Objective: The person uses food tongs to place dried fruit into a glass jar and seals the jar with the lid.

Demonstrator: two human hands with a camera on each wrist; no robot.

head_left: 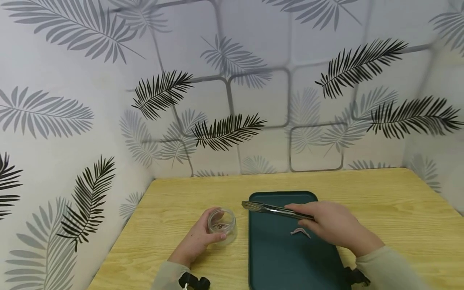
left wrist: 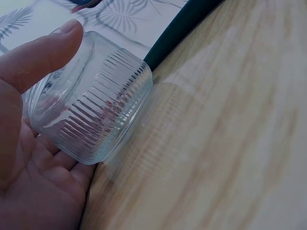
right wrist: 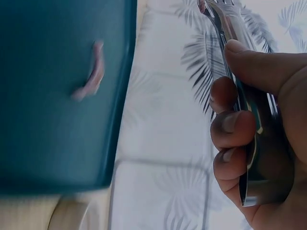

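My left hand [head_left: 193, 241] grips a clear glass jar [head_left: 231, 235], thumb on the near side and fingers around the far side. Through the jar's ribbed wall [left wrist: 103, 108], small reddish-brown bits show low inside. My right hand [head_left: 333, 223] holds a pair of metal tongs [head_left: 273, 209] above the dark green tray [head_left: 282, 257], tips pointing left toward the jar. A bit of something pinkish [right wrist: 202, 5] shows at the tong tips in the right wrist view, cut off by the frame edge. Under the tongs, a thin, bent pinkish strip [head_left: 300, 231] lies on the tray.
The light wooden table [head_left: 195, 193] carries the tray, right of the jar. A leaf-patterned wall [head_left: 253, 100] rises behind the table, and another stands at its left. Past the tray's edge in the right wrist view shows part of a pale rounded thing [right wrist: 72, 215].
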